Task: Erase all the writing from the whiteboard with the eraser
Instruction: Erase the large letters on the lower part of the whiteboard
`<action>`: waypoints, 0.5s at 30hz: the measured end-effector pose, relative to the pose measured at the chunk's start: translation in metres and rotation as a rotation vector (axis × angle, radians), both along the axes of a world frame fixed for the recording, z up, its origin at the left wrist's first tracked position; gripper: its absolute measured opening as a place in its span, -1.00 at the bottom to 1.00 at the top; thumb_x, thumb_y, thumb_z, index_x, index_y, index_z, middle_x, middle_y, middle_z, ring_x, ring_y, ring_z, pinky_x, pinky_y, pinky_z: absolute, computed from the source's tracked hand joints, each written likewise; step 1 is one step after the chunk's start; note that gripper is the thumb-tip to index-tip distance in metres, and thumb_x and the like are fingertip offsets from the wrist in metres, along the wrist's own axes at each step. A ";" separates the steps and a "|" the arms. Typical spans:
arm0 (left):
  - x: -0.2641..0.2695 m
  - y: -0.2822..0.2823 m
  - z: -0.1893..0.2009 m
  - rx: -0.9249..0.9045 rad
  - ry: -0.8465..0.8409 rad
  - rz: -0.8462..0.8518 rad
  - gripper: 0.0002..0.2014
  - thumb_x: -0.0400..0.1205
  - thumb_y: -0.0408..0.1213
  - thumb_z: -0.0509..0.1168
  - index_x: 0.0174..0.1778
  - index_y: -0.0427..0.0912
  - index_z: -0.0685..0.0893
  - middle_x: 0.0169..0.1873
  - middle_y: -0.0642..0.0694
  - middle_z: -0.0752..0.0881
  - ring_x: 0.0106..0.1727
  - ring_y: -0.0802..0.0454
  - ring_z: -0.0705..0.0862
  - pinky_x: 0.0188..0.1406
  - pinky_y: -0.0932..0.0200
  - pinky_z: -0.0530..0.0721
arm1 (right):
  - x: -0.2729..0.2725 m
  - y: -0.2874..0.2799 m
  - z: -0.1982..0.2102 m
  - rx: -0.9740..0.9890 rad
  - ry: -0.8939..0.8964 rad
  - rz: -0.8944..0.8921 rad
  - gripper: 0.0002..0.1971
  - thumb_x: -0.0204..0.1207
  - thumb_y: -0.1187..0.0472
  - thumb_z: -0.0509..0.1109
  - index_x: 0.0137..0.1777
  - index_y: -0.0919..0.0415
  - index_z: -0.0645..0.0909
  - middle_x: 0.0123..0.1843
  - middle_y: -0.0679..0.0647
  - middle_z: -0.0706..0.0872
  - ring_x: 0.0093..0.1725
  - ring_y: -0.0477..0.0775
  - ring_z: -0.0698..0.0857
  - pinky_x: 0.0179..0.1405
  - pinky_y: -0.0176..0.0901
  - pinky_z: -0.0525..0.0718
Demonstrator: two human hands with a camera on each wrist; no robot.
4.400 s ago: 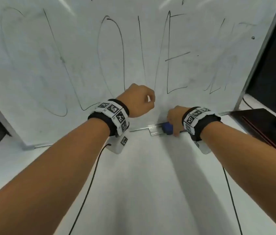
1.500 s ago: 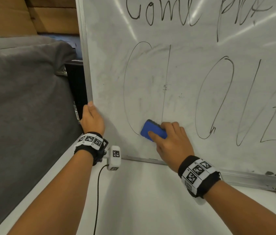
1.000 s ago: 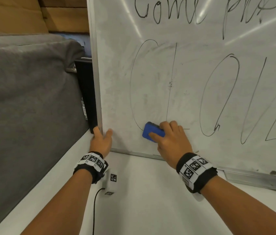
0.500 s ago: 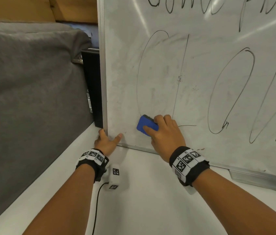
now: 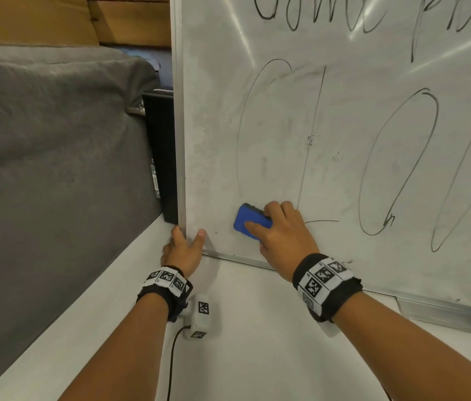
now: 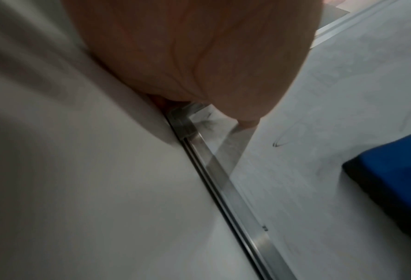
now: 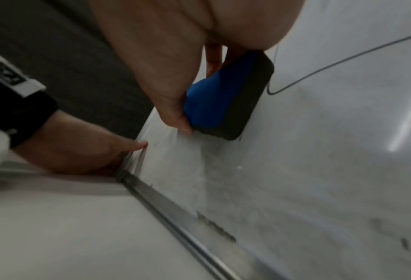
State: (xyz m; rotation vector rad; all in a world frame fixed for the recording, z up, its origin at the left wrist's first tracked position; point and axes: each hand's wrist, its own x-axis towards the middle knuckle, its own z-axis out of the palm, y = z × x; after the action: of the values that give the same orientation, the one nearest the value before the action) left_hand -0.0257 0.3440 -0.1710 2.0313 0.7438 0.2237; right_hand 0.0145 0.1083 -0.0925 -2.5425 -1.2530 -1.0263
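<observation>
The whiteboard [image 5: 344, 154] stands upright on a white table, with large black letters [image 5: 396, 169] across it and a smaller written line [image 5: 286, 13] at the top. My right hand [image 5: 260, 218] grips the blue eraser [image 5: 243, 221] and presses its dark felt side against the board near the lower left, under the first big letter. The right wrist view shows the eraser [image 7: 223, 102] flat on the board, my thumb along its edge. My left hand [image 5: 188, 235] holds the board's lower-left corner, thumb on the front, fingers behind the frame.
A grey padded cushion [image 5: 54, 169] fills the left side. A black box [image 5: 160, 157] stands behind the board's left edge. The metal marker tray [image 5: 445, 314] runs along the bottom right. A black cable [image 5: 170, 366] trails over the table [image 5: 257, 357].
My right hand took the eraser from the tray and has slid it left and down, wiping off the first letter's lower curve. My left hand moved down the left frame to the corner.
</observation>
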 end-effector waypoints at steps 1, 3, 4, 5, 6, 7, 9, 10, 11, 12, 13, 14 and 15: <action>0.000 0.002 0.000 -0.007 0.004 -0.013 -0.17 0.60 0.43 0.05 0.68 0.06 0.00 0.60 -0.22 0.35 0.59 -0.33 0.33 0.56 -0.34 0.33 | 0.000 0.001 0.007 0.036 -0.002 -0.008 -0.50 0.17 0.43 0.59 0.14 0.10 0.73 0.00 0.22 0.54 -0.07 0.27 0.50 -0.19 0.05 0.54; 0.001 0.005 0.002 -0.032 0.011 -0.031 -0.14 0.57 0.45 0.04 0.68 0.06 -0.01 0.61 -0.21 0.35 0.60 -0.32 0.31 0.56 -0.34 0.32 | 0.002 0.008 0.026 0.111 -0.006 -0.035 -0.53 0.19 0.44 0.56 0.13 0.12 0.73 -0.02 0.23 0.55 -0.07 0.29 0.50 -0.19 0.07 0.55; 0.002 0.005 0.002 -0.040 0.014 -0.036 -0.14 0.58 0.44 0.05 0.69 0.05 -0.01 0.61 -0.21 0.34 0.61 -0.32 0.30 0.57 -0.35 0.32 | 0.003 0.013 0.032 0.126 -0.014 -0.045 -0.54 0.21 0.44 0.55 0.14 0.13 0.72 -0.02 0.24 0.54 -0.07 0.29 0.50 -0.19 0.07 0.56; 0.002 0.005 0.003 -0.044 0.017 -0.038 -0.16 0.60 0.42 0.06 0.69 0.04 -0.01 0.61 -0.21 0.34 0.61 -0.32 0.29 0.56 -0.35 0.33 | 0.003 0.018 0.034 0.123 -0.017 -0.048 -0.53 0.22 0.43 0.54 0.16 0.13 0.72 -0.01 0.25 0.54 -0.06 0.29 0.49 -0.18 0.08 0.55; 0.001 0.005 0.004 -0.053 0.019 -0.033 -0.19 0.62 0.40 0.07 0.68 0.04 0.00 0.61 -0.21 0.34 0.60 -0.32 0.30 0.56 -0.35 0.33 | 0.003 0.022 0.031 0.107 -0.017 -0.043 -0.53 0.23 0.43 0.54 0.17 0.13 0.71 0.00 0.25 0.54 -0.06 0.29 0.49 -0.18 0.07 0.55; 0.002 0.005 0.004 -0.056 0.016 -0.031 -0.20 0.63 0.39 0.07 0.67 0.05 0.01 0.60 -0.21 0.35 0.60 -0.32 0.31 0.55 -0.36 0.34 | 0.002 0.022 0.023 0.082 -0.012 -0.035 -0.52 0.22 0.43 0.55 0.17 0.12 0.70 0.01 0.24 0.53 -0.05 0.28 0.48 -0.18 0.07 0.54; 0.003 0.005 0.004 -0.056 0.021 -0.024 -0.22 0.63 0.39 0.06 0.66 0.06 0.02 0.59 -0.21 0.35 0.58 -0.32 0.32 0.55 -0.35 0.34 | 0.001 0.016 0.007 0.026 0.011 -0.016 -0.50 0.20 0.43 0.56 0.17 0.11 0.70 0.01 0.23 0.52 -0.05 0.27 0.48 -0.20 0.06 0.55; 0.003 0.004 0.004 -0.049 0.031 -0.022 -0.22 0.63 0.39 0.06 0.66 0.05 0.02 0.59 -0.21 0.35 0.58 -0.32 0.32 0.55 -0.34 0.34 | 0.000 0.010 0.003 0.016 0.020 -0.014 -0.50 0.19 0.43 0.58 0.16 0.11 0.71 0.01 0.23 0.52 -0.06 0.27 0.49 -0.20 0.06 0.56; 0.003 0.004 0.004 -0.040 0.035 -0.023 -0.23 0.64 0.38 0.06 0.65 0.03 0.03 0.58 -0.21 0.36 0.58 -0.32 0.32 0.55 -0.33 0.34 | 0.000 0.005 0.005 0.023 0.016 -0.013 -0.51 0.18 0.43 0.58 0.15 0.11 0.72 0.01 0.23 0.53 -0.07 0.28 0.50 -0.20 0.06 0.56; 0.003 0.004 0.004 -0.042 0.035 -0.021 -0.23 0.64 0.38 0.06 0.65 0.02 0.03 0.58 -0.21 0.37 0.57 -0.32 0.33 0.55 -0.33 0.35 | 0.000 0.000 0.009 0.042 0.006 -0.016 -0.52 0.19 0.43 0.58 0.13 0.12 0.73 -0.01 0.22 0.54 -0.07 0.28 0.51 -0.20 0.06 0.55; 0.002 0.004 0.004 -0.046 0.031 -0.020 -0.23 0.64 0.37 0.07 0.65 0.03 0.03 0.57 -0.22 0.37 0.57 -0.32 0.33 0.54 -0.33 0.35 | 0.001 -0.002 0.016 0.067 -0.004 -0.025 -0.54 0.20 0.43 0.57 0.12 0.12 0.74 -0.02 0.22 0.55 -0.07 0.28 0.50 -0.20 0.05 0.54; 0.001 0.005 0.005 -0.054 0.027 -0.017 -0.23 0.64 0.36 0.09 0.66 0.04 0.02 0.57 -0.22 0.38 0.57 -0.32 0.34 0.54 -0.33 0.36 | 0.002 -0.003 0.024 0.095 -0.014 -0.034 -0.56 0.21 0.43 0.56 0.11 0.12 0.74 -0.03 0.22 0.55 -0.08 0.27 0.50 -0.20 0.04 0.53; 0.001 0.004 0.007 -0.072 0.007 -0.013 -0.22 0.64 0.33 0.13 0.67 0.06 0.00 0.58 -0.21 0.38 0.56 -0.32 0.35 0.54 -0.33 0.37 | 0.004 -0.003 0.031 0.117 -0.021 -0.040 -0.57 0.22 0.43 0.55 0.11 0.13 0.74 -0.03 0.22 0.55 -0.08 0.26 0.49 -0.20 0.04 0.53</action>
State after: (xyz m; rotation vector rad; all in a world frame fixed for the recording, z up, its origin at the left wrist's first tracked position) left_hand -0.0246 0.3485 -0.1640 1.9692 0.7324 0.1797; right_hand 0.0181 0.1056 -0.0616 -2.4837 -1.1161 -1.1029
